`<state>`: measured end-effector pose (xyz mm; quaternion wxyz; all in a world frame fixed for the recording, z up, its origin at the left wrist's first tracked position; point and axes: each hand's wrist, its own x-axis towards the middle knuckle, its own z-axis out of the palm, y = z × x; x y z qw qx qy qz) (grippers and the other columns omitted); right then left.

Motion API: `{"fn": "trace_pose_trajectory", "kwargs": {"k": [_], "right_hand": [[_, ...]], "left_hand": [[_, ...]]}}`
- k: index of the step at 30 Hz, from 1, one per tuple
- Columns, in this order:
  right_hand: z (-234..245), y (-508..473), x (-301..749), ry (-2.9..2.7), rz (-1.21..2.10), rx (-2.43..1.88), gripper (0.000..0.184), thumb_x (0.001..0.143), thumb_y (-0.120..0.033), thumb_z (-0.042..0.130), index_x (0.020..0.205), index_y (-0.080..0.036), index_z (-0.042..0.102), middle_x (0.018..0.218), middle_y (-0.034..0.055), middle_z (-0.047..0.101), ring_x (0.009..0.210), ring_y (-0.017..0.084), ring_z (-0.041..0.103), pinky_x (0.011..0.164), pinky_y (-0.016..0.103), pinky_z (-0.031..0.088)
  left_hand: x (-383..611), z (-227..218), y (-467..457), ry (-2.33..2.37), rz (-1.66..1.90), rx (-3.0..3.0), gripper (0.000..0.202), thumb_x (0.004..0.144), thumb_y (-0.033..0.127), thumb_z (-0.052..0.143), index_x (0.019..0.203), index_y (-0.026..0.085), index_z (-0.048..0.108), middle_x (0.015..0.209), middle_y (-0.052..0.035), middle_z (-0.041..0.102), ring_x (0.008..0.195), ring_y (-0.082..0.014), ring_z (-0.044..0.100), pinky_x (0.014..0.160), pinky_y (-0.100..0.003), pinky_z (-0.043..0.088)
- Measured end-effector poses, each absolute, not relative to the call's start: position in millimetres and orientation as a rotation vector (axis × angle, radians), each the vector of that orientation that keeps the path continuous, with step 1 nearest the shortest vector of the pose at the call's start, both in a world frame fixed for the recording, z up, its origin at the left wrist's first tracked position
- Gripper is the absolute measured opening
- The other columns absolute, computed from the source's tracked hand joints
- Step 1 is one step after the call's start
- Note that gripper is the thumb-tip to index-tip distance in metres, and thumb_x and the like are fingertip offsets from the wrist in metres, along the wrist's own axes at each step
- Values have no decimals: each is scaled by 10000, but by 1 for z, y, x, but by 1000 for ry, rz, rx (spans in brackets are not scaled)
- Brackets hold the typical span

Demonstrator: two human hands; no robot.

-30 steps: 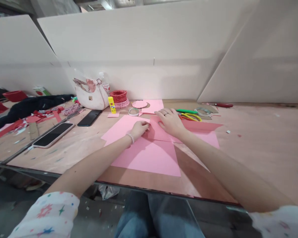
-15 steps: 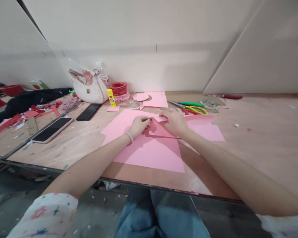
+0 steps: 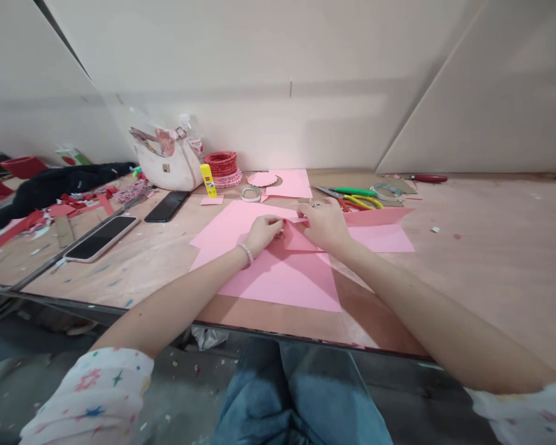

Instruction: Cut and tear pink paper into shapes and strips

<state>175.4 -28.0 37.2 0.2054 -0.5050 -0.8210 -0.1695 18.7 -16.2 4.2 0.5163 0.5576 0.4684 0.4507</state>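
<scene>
A large sheet of pink paper (image 3: 278, 278) lies on the tabletop under both hands, with a raised, folded flap (image 3: 301, 238) between them. My left hand (image 3: 264, 235), with a beaded bracelet on the wrist, pinches the folded paper between its fingers. My right hand (image 3: 323, 225) grips the same flap at its upper edge, just to the right. A second pink sheet (image 3: 380, 238) lies to the right, partly under my right hand, with a deeper pink strip (image 3: 380, 216) along its far side. The paper under my palms is hidden.
On the wooden tabletop (image 3: 467, 272) stand a white handbag (image 3: 165, 162), yellow glue stick (image 3: 208, 180), red woven paper bowl (image 3: 220, 164), tape roll (image 3: 251, 194) and yellow-handled scissors (image 3: 361, 201). Several phones lie left, including one (image 3: 102, 238), beside red paper scraps (image 3: 69, 210).
My hands have drawn closer together, and the pink paper between them now rises in a tighter fold. The table sits higher in the view.
</scene>
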Motion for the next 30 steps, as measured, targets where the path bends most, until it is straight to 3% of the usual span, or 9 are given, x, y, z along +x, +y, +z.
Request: {"fn": "trace_pose_trajectory", "kwargs": {"k": [10,17,24,30], "right_hand": [[36,-29,171,-2218,-478,-1534,218,795,-246,497,966,-172,610,925,99,683,852,243,567,728,357,217],[38,-30,172,-2221,-481,-1540,209,813,-306,495,913,-177,625,854,94,689,854,246,566,747,361,226],[43,-32,172,-2236,-460,-1555,196,810,-259,508,945,-185,628,885,95,694,871,246,567,786,363,236],[44,-33,173,-2286,-479,-1508,199,815,-234,492,938,-185,640,878,83,690,887,235,558,831,372,225]], "left_hand": [[20,8,-20,1106,1030,1357,79,768,130,542,702,111,583,566,30,543,487,-60,514,511,-161,419],[19,10,-22,1114,980,1363,94,777,127,521,758,106,610,590,16,575,513,-70,540,532,-171,438],[20,8,-21,1112,993,1405,37,725,140,605,739,109,620,632,6,608,543,-70,542,560,-169,441],[20,9,-22,1130,1009,1412,105,749,75,515,682,113,586,568,26,566,495,-62,516,521,-162,418]]}}
